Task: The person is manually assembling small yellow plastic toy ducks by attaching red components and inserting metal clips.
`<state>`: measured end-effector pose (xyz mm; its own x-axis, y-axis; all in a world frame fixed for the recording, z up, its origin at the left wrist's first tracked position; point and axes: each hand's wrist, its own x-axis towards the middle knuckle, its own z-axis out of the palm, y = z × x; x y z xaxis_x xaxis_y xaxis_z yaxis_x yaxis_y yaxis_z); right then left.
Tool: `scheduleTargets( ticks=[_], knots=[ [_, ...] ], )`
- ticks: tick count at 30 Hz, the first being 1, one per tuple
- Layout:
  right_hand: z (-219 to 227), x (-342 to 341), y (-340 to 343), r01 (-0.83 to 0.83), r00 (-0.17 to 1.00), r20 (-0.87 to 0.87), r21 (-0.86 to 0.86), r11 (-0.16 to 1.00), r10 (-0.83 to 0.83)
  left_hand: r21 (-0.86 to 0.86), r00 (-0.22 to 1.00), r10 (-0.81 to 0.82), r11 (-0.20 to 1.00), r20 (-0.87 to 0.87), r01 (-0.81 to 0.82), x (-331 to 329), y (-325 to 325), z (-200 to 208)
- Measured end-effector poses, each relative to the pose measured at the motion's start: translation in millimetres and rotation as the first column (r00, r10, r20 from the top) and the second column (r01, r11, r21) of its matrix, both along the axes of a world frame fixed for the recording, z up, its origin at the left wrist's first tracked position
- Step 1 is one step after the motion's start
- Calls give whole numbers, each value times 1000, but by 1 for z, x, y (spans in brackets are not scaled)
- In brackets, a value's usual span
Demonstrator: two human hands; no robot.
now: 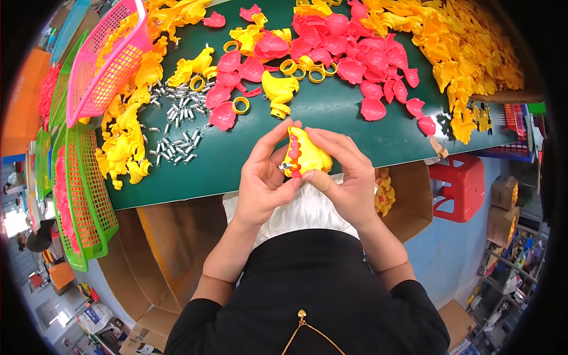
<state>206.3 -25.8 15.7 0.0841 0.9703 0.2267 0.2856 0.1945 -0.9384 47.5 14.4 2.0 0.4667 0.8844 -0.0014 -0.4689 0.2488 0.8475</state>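
Note:
Between my two hands, just over the table's near edge, is a yellow plastic toy half-shell with a row of red pieces along its open side. My left hand grips it from the left, where a small silver metal spring part shows by the thumb. On the other side my right hand closes round it, with the thumb at its lower end. Fingertips of both hands meet around its top. Beyond them lies another yellow toy piece with a ring-shaped end.
Small silver springs are scattered on the green table at left. Red shell pieces and yellow rings lie at the back. Yellow parts are heaped at right. A pink basket stands at left, a red stool at right.

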Motion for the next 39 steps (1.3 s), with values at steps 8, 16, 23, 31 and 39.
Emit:
scheduleTargets(
  ticks=[8, 16, 23, 31, 39],
  knots=[
    [-1, -2, 1, -20, 999, -28, 19, 1000, 20, -55, 980, -115, 991, 162, 125, -12, 4, -4],
    [0, -9, 5, -87, 989, 122, 43, 995, 81, -48, 993, -16, 999, 119, 21, -10, 3, -8],
    [-9, -7, 5, -24, 937, -349, -107, 994, -14, -383, 963, 132, 923, 233, -34, -10, 3, -4],
    [-15, -8, 8, -204, 859, -482, -18, 979, 171, 43, 994, 107, 993, 20, -108, -24, 3, -20],
    [5, -11, 61, -192, 932, 342, 186, 964, 120, 44, 907, 410, 909, 95, -415, -63, 8, -20]
  ],
)
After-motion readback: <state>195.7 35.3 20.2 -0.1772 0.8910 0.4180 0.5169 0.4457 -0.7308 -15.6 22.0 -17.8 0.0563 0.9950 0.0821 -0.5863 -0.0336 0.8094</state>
